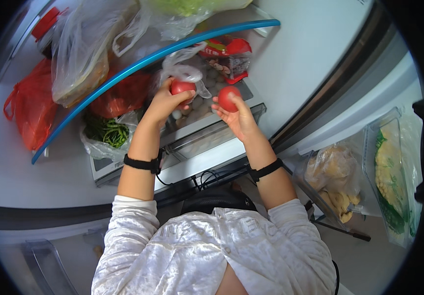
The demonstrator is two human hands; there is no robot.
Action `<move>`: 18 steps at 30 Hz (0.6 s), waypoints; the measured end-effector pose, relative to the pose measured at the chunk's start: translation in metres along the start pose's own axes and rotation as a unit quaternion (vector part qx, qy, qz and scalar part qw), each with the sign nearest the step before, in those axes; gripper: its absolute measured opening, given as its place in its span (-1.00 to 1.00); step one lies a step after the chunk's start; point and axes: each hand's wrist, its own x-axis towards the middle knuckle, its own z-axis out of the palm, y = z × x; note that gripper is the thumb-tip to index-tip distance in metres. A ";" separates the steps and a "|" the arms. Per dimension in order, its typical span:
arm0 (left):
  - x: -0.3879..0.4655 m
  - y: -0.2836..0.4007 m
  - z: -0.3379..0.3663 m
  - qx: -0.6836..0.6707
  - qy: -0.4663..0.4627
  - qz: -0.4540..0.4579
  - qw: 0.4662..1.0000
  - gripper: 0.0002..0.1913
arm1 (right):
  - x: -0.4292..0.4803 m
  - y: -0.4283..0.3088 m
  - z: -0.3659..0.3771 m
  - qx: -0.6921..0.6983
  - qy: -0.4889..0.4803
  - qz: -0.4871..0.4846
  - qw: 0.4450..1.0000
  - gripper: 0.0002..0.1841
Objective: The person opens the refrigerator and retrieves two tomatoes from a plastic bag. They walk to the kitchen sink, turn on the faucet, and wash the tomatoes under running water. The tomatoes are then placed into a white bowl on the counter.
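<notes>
My left hand [169, 100] grips a red tomato [182, 87], its thumb across the front. A second red tomato [229, 99] rests in my right hand [237, 117], held by the thumb against the fingers. Both hands are inside an open refrigerator, below a shelf with a blue front edge [153, 58]. Just behind the left-hand tomato lies a clear plastic bag [184, 66] with looped handles. Under and between my hands, several eggs [197, 107] sit in the lower compartment, partly hidden by my fingers.
Left of my left forearm, green chili peppers [114, 132] lie in a clear bag beside a red bag [123, 94]. A red printed packet [230, 55] lies at the back right. Bagged food fills the upper shelf. The right door bins hold ginger [335, 202] and a cauliflower-like vegetable [389, 173].
</notes>
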 end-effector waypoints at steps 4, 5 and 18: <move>-0.040 -0.008 -0.011 -0.404 -0.078 -0.130 0.902 -0.31 | -0.010 -0.003 0.013 -0.021 -0.049 0.048 0.997 -0.17; -0.048 -0.012 -0.011 -0.473 -0.091 -0.143 0.865 -0.22 | -0.014 -0.002 0.017 -0.004 -0.060 0.058 0.996 -0.18; -0.089 -0.034 -0.029 -0.570 -0.098 -0.092 0.811 -0.17 | -0.018 0.003 0.042 -0.114 -0.049 -0.010 0.992 -0.49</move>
